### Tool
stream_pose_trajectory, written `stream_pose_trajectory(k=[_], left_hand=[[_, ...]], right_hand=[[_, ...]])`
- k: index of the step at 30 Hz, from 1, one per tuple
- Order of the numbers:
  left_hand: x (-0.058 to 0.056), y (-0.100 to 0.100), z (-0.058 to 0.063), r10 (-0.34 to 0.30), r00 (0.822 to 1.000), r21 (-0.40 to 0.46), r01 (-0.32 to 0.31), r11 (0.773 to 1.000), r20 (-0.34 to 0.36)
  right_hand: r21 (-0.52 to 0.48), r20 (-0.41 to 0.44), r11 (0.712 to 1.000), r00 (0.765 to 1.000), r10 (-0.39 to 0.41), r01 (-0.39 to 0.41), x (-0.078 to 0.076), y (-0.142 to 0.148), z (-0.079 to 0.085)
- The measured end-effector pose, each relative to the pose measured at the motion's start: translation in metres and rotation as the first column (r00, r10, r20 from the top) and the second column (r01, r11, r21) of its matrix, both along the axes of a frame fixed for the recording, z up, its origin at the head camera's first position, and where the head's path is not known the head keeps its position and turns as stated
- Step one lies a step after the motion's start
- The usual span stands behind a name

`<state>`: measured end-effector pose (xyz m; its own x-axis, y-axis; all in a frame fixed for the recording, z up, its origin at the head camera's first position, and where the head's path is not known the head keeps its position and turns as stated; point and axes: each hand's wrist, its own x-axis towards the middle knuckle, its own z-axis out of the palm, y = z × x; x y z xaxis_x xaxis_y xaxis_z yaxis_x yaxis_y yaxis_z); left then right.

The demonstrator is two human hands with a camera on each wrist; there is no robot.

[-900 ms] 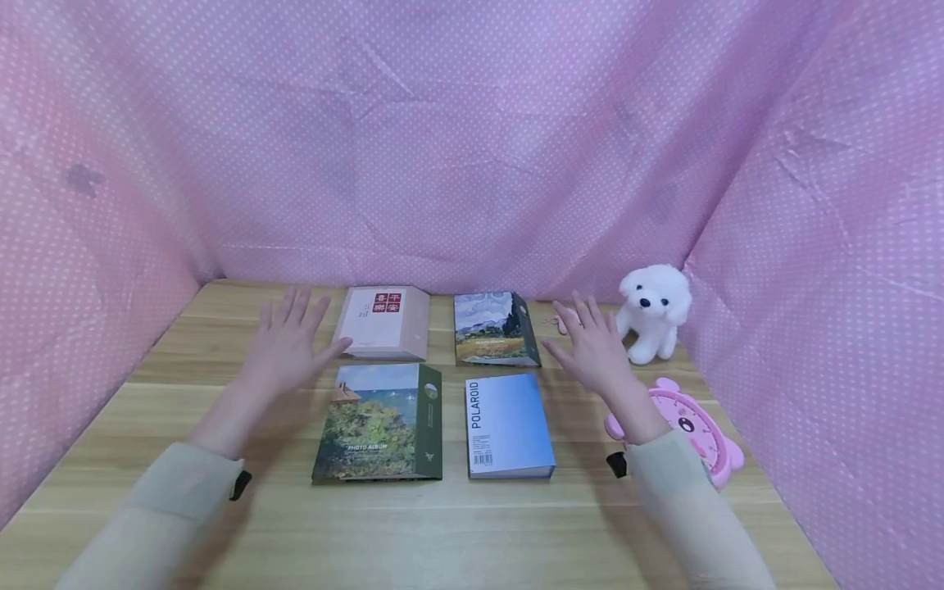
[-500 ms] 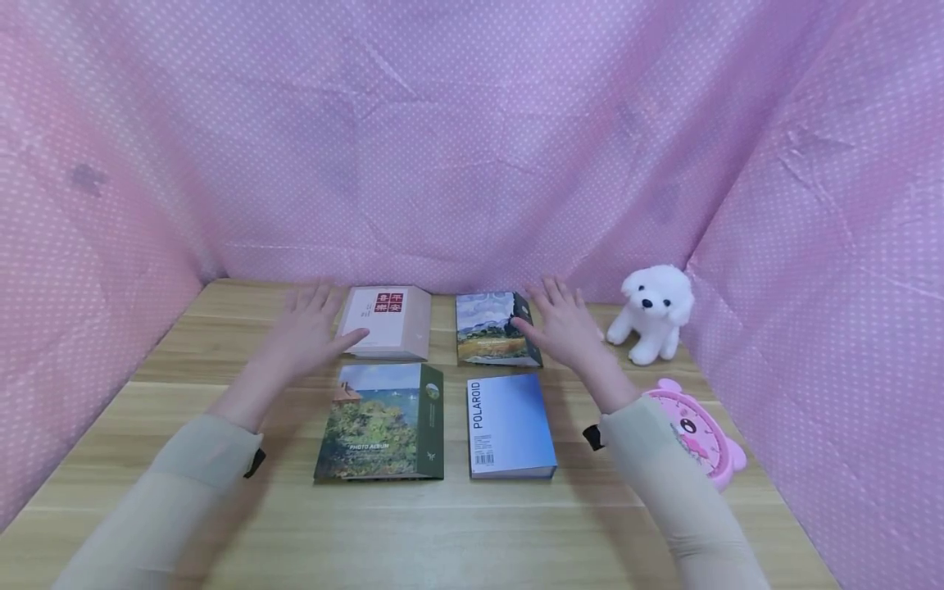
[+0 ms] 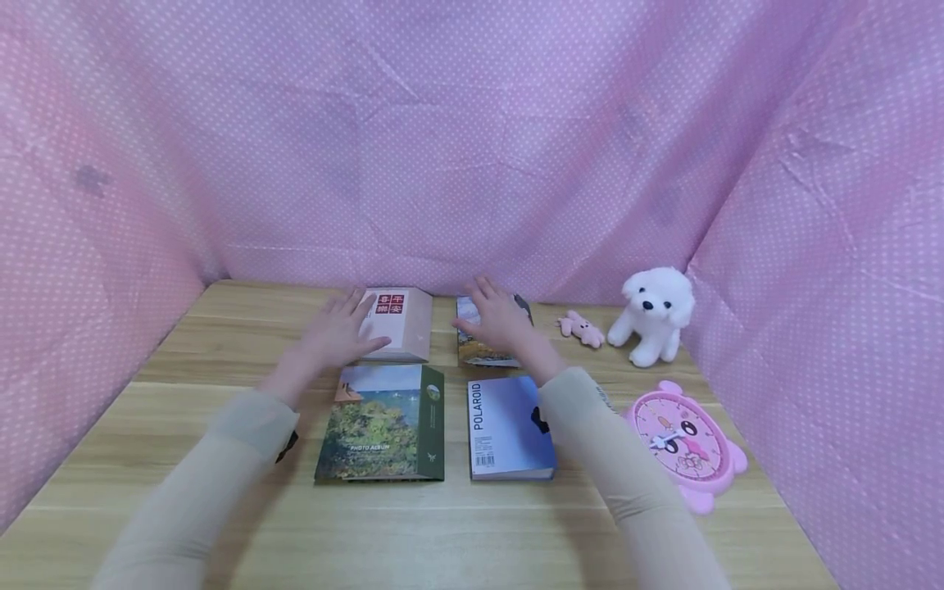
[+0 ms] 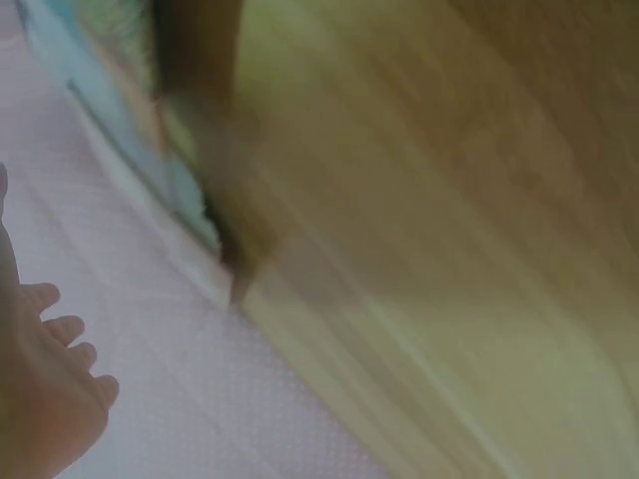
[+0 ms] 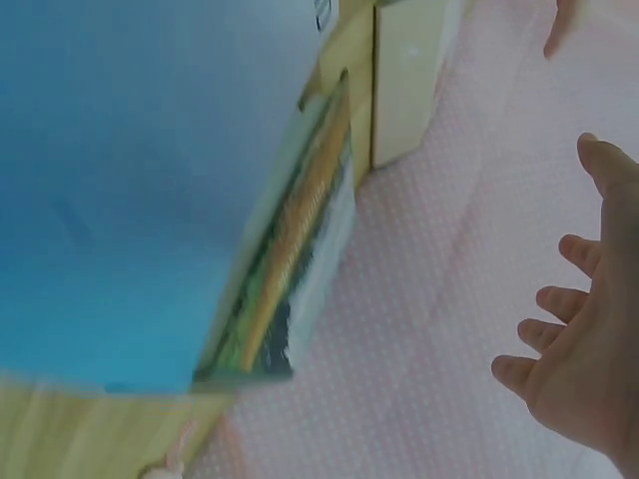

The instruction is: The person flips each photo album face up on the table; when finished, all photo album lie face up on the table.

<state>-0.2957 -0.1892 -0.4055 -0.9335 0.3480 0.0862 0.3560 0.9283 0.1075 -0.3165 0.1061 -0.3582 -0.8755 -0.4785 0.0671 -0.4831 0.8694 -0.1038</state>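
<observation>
My left hand [image 3: 335, 332] hovers with spread fingers at the left side of a white and pale pink book [image 3: 416, 328] with red printed characters, hiding part of its cover. Over a smaller album [image 3: 472, 351] with a painted landscape cover is my right hand [image 3: 503, 321], fingers spread and holding nothing. Nearer the front lie a green-spined photo album [image 3: 379, 426] and a blue POLAROID book [image 3: 505, 447]. The right forearm passes over that blue book's right edge. In the wrist views, the left hand [image 4: 50, 399] and right hand [image 5: 589, 369] both appear off the books.
At the right, a white plush dog [image 3: 652, 315] sits beside a small pink toy [image 3: 583, 329]. A pink animal-shaped clock [image 3: 686, 442] lies nearer the front. Pink dotted cloth [image 3: 472, 164] hangs behind and beside the wooden table [image 3: 413, 541].
Both hands have moved inward towards each other, the left going right and the right going left over the landscape album. The small pink toy is uncovered. The books have stayed in place.
</observation>
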Motion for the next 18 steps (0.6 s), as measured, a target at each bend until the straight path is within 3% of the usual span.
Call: stream_pose_trajectory(k=[5,9,13,18], left_hand=[[-0.004,0.006,-0.01,-0.056,0.998,-0.017,0.056,0.998,0.012],[-0.009,0.007,-0.019,-0.095,0.995,-0.01,0.095,0.995,0.004],[-0.015,0.006,-0.028,-0.101,0.995,0.031,0.1,0.995,0.022],[-0.021,0.004,-0.034,-0.092,0.994,0.083,0.086,0.993,0.067]], right_hand=[[-0.098,0.045,0.995,0.998,0.036,-0.031,-0.007,-0.022,-0.024],[-0.179,0.143,0.983,0.988,0.058,-0.032,-0.014,-0.034,-0.039],[-0.223,0.239,0.974,0.966,0.101,-0.046,-0.019,-0.042,-0.049],[-0.225,0.292,0.971,0.945,0.144,-0.079,-0.023,-0.053,-0.058]])
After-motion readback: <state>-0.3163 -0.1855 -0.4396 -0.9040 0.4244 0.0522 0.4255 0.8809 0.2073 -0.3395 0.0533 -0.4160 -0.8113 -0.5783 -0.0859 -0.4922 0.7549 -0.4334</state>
